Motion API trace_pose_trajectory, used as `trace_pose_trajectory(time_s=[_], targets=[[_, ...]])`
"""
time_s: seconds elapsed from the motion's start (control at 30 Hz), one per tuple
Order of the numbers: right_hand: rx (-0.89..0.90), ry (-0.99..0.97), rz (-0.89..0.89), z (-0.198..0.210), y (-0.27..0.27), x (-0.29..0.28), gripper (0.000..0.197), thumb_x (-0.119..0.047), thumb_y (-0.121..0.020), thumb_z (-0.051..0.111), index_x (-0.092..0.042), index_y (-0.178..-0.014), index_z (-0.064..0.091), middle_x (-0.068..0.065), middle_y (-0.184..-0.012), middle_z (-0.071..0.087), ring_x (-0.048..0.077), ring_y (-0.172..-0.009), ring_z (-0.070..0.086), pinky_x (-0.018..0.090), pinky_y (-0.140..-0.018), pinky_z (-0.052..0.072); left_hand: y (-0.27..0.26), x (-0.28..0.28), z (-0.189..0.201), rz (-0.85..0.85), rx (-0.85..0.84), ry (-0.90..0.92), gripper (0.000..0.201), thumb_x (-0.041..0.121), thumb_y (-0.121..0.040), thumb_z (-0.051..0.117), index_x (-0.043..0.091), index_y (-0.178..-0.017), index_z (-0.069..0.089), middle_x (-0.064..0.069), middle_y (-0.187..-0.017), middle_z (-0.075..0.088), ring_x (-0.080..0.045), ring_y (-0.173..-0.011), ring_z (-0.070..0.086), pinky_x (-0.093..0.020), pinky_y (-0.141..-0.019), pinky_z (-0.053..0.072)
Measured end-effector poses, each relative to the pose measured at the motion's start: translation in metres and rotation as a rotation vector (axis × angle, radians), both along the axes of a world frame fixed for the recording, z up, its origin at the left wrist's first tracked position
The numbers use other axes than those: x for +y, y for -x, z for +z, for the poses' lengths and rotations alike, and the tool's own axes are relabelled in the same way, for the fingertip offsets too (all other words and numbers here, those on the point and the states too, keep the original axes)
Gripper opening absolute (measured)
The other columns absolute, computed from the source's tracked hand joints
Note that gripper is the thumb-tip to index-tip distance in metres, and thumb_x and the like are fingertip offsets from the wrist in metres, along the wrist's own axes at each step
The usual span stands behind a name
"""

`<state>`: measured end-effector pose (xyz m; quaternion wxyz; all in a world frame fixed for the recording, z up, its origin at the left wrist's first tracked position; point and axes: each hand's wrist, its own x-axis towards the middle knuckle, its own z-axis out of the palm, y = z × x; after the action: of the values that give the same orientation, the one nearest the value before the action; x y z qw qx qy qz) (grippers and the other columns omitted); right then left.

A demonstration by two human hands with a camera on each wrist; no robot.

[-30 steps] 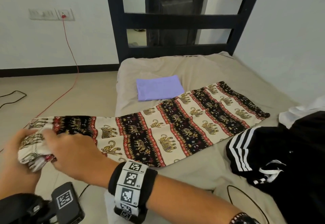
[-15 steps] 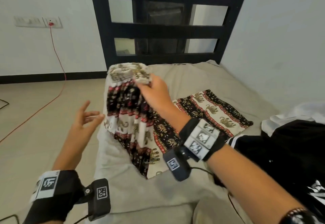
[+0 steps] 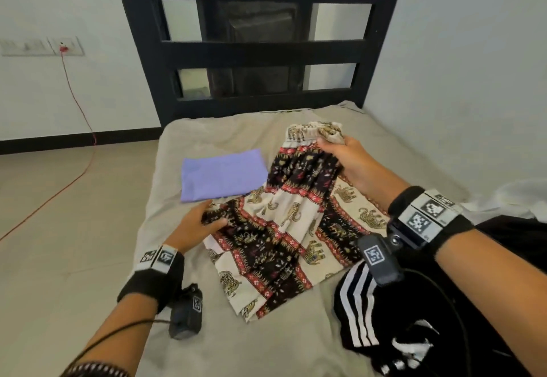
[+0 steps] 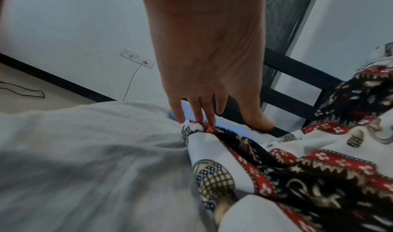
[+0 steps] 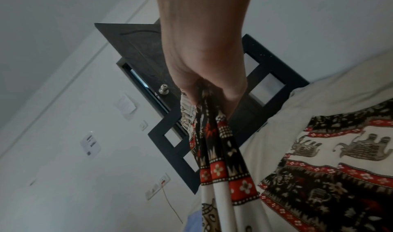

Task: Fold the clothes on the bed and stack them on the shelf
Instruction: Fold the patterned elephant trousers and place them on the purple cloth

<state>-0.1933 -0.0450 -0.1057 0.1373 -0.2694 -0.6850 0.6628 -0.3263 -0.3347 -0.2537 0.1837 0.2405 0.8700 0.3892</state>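
Mid-fold on the elephant-print pants (image 3: 284,228), which lie across the middle of the bed (image 3: 207,332). Your right hand (image 3: 352,163) is clenched round the bunched waistband end, held up off the lower layer and carried over toward the headboard side. Your left hand (image 3: 196,227) sits at the fold's left edge: the head view shows the thumb on top of the print; the wrist view shows the fingers (image 4: 192,112) fairly straight with tips on the cloth edge. Looks like a light pinch rather than a full grip.

Judgement: first lengthwise fold is half laid, nothing squared yet. Shelf isn't in view, so stacking is a long way off.

Next move calls for:
- lay the waistband down so it lines up with the layer below
- keep the left edge pinned so the crease stays straight
- smooth the gathers near your right hand; the fabric is thin and ruckles easily

The folded lilac cloth (image 3: 222,174) sits just beside the pants, corner touching or slightly overlapped. The black striped garment (image 3: 384,317) at lower right is unfolded.
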Motion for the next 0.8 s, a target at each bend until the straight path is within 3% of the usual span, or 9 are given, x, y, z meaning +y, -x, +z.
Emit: trace_pose_trajectory(time_s=[0.1, 0.2, 0.33, 0.4, 0.47, 0.53, 0.6, 0.67, 0.8], targets=[[-0.015, 0.042, -0.009, -0.01, 0.0, 0.027, 0.046, -0.026, -0.086, 0.07, -0.013, -0.126, 0.052, 0.003, -0.114, 0.068, 0.021, -0.11, 0.062, 0.041, -0.101, 0.044, 0.023, 0.023, -0.006, -0.051, -0.033, 0.167, 0.09, 0.05, -0.076, 0.073, 0.011, -0.147, 0.034, -0.01, -0.144, 0.046, -0.027, -0.131, 0.046, -0.042, -0.112, 0.035], [-0.024, 0.055, -0.014, -0.02, -0.001, 0.053, 0.043, -0.022, -0.084, 0.069, -0.013, -0.124, 0.054, 0.003, -0.114, 0.068, 0.021, -0.11, 0.061, 0.039, -0.098, 0.046, 0.04, 0.037, -0.011, -0.101, 0.037, 0.405, 0.054, 0.04, -0.084, 0.07, 0.013, -0.129, 0.056, -0.006, -0.129, 0.059, -0.022, -0.117, 0.055, -0.033, -0.103, 0.04], [-0.089, 0.005, -0.089, -0.032, 0.003, 0.086, 0.054, -0.021, -0.082, 0.069, -0.01, -0.13, 0.05, 0.006, -0.121, 0.064, 0.026, -0.119, 0.055, 0.047, -0.107, 0.04, 0.059, 0.044, -0.019, 0.079, 0.28, 0.281, 0.007, 0.027, -0.088, 0.068, 0.022, -0.093, 0.066, -0.004, -0.103, 0.068, -0.024, -0.097, 0.061, -0.034, -0.086, 0.047], [-0.146, -0.029, -0.132, -0.04, 0.005, 0.107, 0.041, -0.016, -0.088, 0.064, -0.008, -0.127, 0.05, 0.008, -0.118, 0.063, 0.025, -0.113, 0.058, 0.043, -0.099, 0.047, 0.063, 0.048, -0.023, 0.117, 0.314, 0.158, 0.007, 0.023, -0.09, 0.065, 0.021, -0.089, 0.059, -0.005, -0.098, 0.068, -0.024, -0.09, 0.062, -0.035, -0.081, 0.048], [-0.198, -0.044, -0.151, -0.051, 0.006, 0.128, 0.028, -0.011, -0.091, 0.061, -0.009, -0.119, 0.054, 0.007, -0.112, 0.064, 0.022, -0.102, 0.061, 0.032, -0.081, 0.054, 0.061, 0.052, -0.024, 0.104, 0.255, 0.111, 0.01, 0.023, -0.093, 0.062, 0.017, -0.089, 0.055, -0.007, -0.093, 0.069, -0.019, -0.075, 0.063, -0.027, -0.067, 0.049], [-0.24, -0.042, -0.193, -0.063, 0.007, 0.145, 0.023, -0.009, -0.092, 0.059, -0.008, -0.115, 0.055, 0.008, -0.106, 0.064, 0.019, -0.091, 0.062, 0.025, -0.067, 0.054, 0.061, 0.054, -0.024, 0.095, 0.189, 0.131, 0.021, 0.034, -0.09, 0.065, 0.016, -0.091, 0.054, -0.002, -0.089, 0.07, -0.015, -0.071, 0.063, -0.02, -0.059, 0.044], [-0.298, -0.047, -0.251, -0.081, 0.007, 0.16, 0.027, -0.008, -0.092, 0.06, -0.005, -0.118, 0.054, 0.013, -0.109, 0.063, 0.025, -0.098, 0.063, 0.035, -0.08, 0.057, 0.065, 0.053, -0.023, 0.071, 0.121, 0.251, 0.035, 0.047, -0.084, 0.068, 0.019, -0.1, 0.055, 0.003, -0.091, 0.064, -0.017, -0.086, 0.061, -0.025, -0.072, 0.043], [-0.375, -0.084, -0.285, -0.098, 0.005, 0.167, 0.026, -0.008, -0.091, 0.062, -0.002, -0.116, 0.053, 0.017, -0.111, 0.062, 0.031, -0.102, 0.063, 0.042, -0.09, 0.055, 0.066, 0.051, -0.022, 0.027, 0.041, 0.327, 0.038, 0.045, -0.082, 0.072, 0.017, -0.105, 0.058, 0.004, -0.095, 0.057, -0.017, -0.097, 0.055, -0.028, -0.083, 0.04], [-0.57, -0.452, -0.32, -0.122, 0.001, 0.157, 0.052, -0.01, -0.088, 0.063, -0.002, -0.133, 0.039, 0.015, -0.114, 0.054, 0.028, -0.101, 0.056, 0.034, -0.079, 0.053, 0.068, 0.05, -0.022, -0.02, 0.044, 0.313, 0.019, 0.03, -0.085, 0.072, 0.013, -0.087, 0.065, 0.005, -0.082, 0.058, -0.016, -0.087, 0.054, -0.026, -0.073, 0.036]])
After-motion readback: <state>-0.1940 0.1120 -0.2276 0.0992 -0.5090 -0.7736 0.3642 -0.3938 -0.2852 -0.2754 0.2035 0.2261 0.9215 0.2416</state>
